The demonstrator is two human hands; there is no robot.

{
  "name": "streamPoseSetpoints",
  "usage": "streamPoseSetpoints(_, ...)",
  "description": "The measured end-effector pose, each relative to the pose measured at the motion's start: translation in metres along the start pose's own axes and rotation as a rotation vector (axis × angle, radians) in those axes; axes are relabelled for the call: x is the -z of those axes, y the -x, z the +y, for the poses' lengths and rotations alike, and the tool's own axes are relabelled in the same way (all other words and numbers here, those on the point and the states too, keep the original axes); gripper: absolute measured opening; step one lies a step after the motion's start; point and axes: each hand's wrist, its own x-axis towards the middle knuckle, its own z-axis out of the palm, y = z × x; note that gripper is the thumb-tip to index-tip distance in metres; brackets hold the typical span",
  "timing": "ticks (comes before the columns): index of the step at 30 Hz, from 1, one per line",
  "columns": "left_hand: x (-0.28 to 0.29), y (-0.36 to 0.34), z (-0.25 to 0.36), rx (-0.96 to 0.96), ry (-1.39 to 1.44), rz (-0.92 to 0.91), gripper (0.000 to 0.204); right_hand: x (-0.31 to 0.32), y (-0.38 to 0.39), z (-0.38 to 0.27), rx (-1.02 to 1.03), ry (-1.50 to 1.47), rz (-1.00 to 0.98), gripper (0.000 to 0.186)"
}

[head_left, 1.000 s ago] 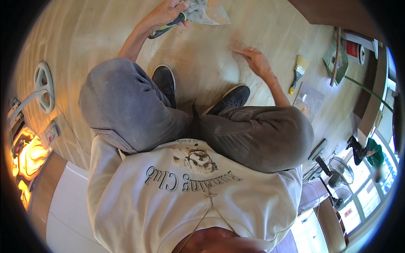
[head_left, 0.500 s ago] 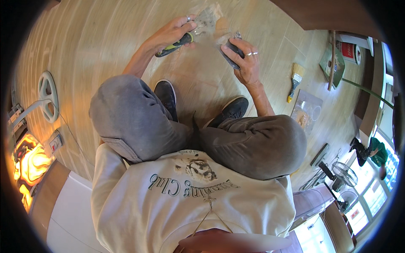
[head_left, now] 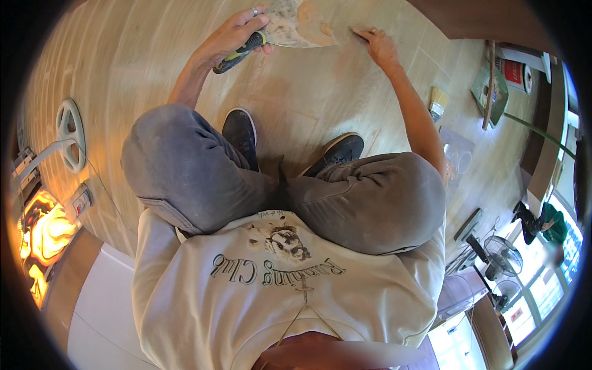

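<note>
Left hand [head_left: 239, 32]: fingers wrapped around the black-and-green handle of a wide putty knife [head_left: 285, 32], firm grip, ring on one finger. Blade points away to the right, upper end cut off by the picture edge. Grey smears and a tan patch of paste [head_left: 313, 24] sit on it. Can't tell if the blade clears the wood-look floor [head_left: 154, 68] or touches it.

Right hand [head_left: 381, 50]: just right of the blade and apart from it, fingers bunched and pointing left. Something dark shows at the fingertips; can't tell what it is or how tight the fingers are.

Shoes [head_left: 239, 132] planted below the hands, knees wide. Right of the right forearm: flat paintbrush [head_left: 438, 98], bristles up, lower handle hidden by the arm. Clear plastic sheet [head_left: 456, 148] just below it. Further right: green tray [head_left: 496, 92], with a red-and-white can [head_left: 515, 75] behind it.
</note>
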Motion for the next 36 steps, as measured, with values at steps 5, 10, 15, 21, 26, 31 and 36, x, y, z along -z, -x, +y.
streamPoseSetpoints(5,0.008,-0.011,-0.016,-0.046,0.057,0.006,0.042,-0.006,0.061,-0.039,0.157,-0.064,-0.005,0.058)
streamPoseSetpoints(10,-0.001,-0.013,0.003,-0.020,0.047,-0.052,0.034,0.021,0.111,-0.062,0.324,-0.133,-0.158,0.058)
streamPoseSetpoints(15,-0.002,-0.011,0.004,-0.045,-0.031,-0.017,0.033,0.022,0.081,-0.049,0.185,-0.097,-0.138,0.055)
streamPoseSetpoints(21,0.000,-0.009,0.009,-0.063,0.054,-0.058,0.036,0.006,0.078,-0.047,0.304,-0.085,-0.072,0.054)
streamPoseSetpoints(26,0.009,-0.005,-0.009,-0.061,0.015,0.011,0.050,0.038,0.087,-0.043,0.314,-0.043,-0.349,0.055)
streamPoseSetpoints(31,0.005,-0.009,-0.023,-0.001,0.003,-0.009,0.053,0.034,0.031,-0.015,0.149,-0.175,-0.023,0.053)
streamPoseSetpoints(36,0.009,-0.020,-0.026,-0.047,-0.027,-0.064,0.054,0.005,0.038,-0.013,0.325,-0.087,-0.005,0.052)
